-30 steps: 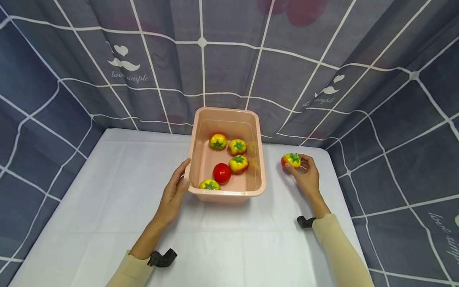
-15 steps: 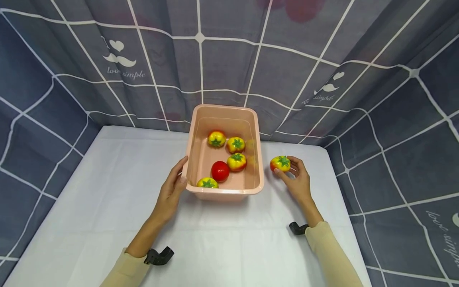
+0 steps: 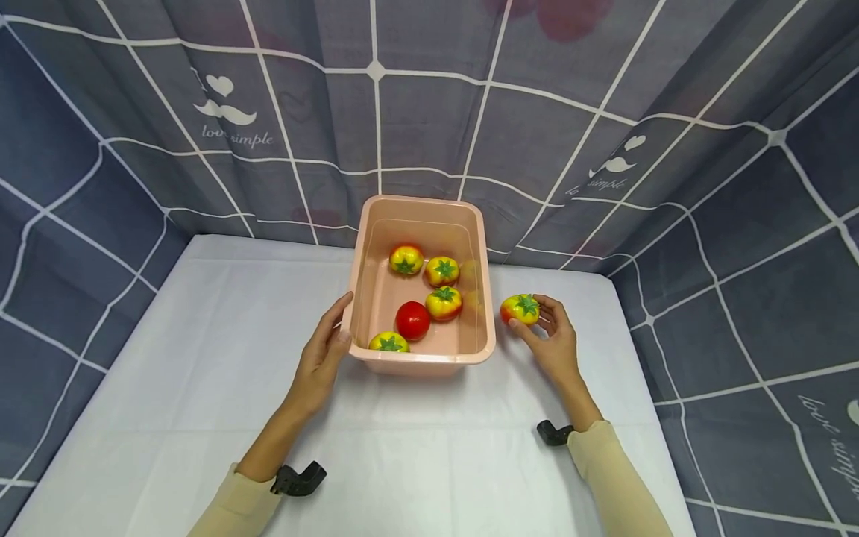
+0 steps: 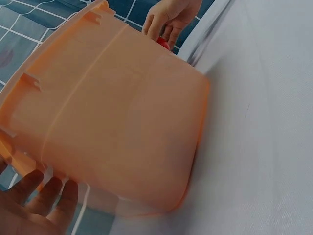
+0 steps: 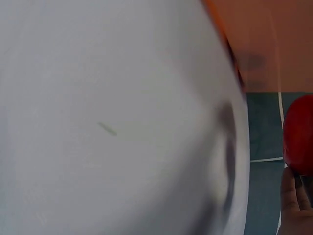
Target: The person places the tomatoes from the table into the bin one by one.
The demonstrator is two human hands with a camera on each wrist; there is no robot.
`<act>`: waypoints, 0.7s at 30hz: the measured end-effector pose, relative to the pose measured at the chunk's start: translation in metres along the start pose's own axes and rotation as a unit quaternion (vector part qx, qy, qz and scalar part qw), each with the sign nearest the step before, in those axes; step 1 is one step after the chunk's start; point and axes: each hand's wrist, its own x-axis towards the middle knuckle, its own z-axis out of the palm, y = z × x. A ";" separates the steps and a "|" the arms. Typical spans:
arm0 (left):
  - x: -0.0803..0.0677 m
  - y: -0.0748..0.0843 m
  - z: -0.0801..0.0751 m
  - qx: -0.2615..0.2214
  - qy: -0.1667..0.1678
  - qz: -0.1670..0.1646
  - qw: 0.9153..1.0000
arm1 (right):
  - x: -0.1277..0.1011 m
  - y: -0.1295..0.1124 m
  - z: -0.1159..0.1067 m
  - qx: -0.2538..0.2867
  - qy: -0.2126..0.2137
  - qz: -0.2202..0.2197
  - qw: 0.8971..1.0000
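A pink plastic bin (image 3: 423,359) stands mid-table and holds several toy tomatoes, among them a yellow-and-red tomato (image 3: 406,259) with a green leafy top and a plain red one (image 3: 412,320). My left hand (image 3: 317,365) rests against the bin's left side, its fairly straight fingers (image 4: 63,203) at the outer wall under the rim. To the right of the bin, my right hand (image 3: 555,343) pinches another yellow-and-red toy tomato (image 3: 520,309) between thumb and fingers, leafy top upward. The right wrist view catches the red underside of this tomato (image 5: 299,137) at its edge.
A white cloth (image 3: 221,358) covers the table. Dark grey curtains (image 3: 429,127) with white grid lines hang close behind the bin and along both sides. Black wrist mounts (image 3: 300,479) sit on both forearms.
My right hand has carried the tomato left toward the bin, mostly in the earlier half second. My left hand and the bin keep their places; the head view has shifted slightly.
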 end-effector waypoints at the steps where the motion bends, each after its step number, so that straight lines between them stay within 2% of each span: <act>1: 0.000 0.000 0.000 0.001 0.001 -0.001 1.000 | 0.000 -0.002 -0.001 0.003 0.002 0.000 1.000; 9: -0.001 0.000 0.000 -0.002 0.000 -0.005 1.000 | 0.007 -0.023 -0.006 0.053 0.020 -0.016 0.998; 12: -0.001 0.001 0.000 -0.003 0.000 -0.006 1.000 | 0.012 -0.033 -0.006 0.072 0.017 -0.036 0.997; 21: 0.001 0.001 -0.001 -0.004 -0.001 -0.007 1.000 | 0.028 -0.078 0.001 0.083 -0.006 -0.108 0.991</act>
